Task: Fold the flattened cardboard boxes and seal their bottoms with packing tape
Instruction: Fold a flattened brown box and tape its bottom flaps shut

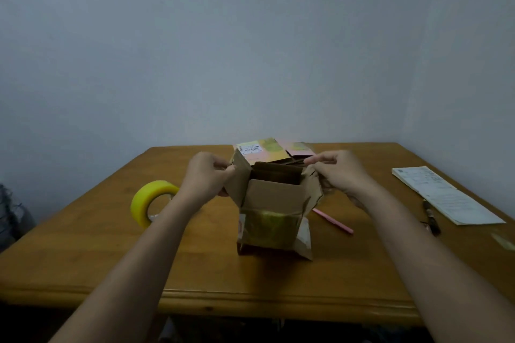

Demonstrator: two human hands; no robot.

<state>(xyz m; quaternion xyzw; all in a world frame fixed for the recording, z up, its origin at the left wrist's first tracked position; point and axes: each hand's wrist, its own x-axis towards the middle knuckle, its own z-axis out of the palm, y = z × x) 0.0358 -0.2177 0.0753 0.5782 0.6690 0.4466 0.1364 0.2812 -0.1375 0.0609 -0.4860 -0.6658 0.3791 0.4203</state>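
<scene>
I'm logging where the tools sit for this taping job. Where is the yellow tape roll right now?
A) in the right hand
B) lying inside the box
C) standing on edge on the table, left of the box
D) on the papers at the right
C: the tape roll stands on edge on the table, left of the box, while both hands hold box flaps.

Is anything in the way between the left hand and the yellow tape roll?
Nothing visible is. The tape roll stands on edge on the table, just left of the left forearm, with bare wood between them. But the left hand is busy pinching a flap of the cardboard box, as is the right hand.
</scene>
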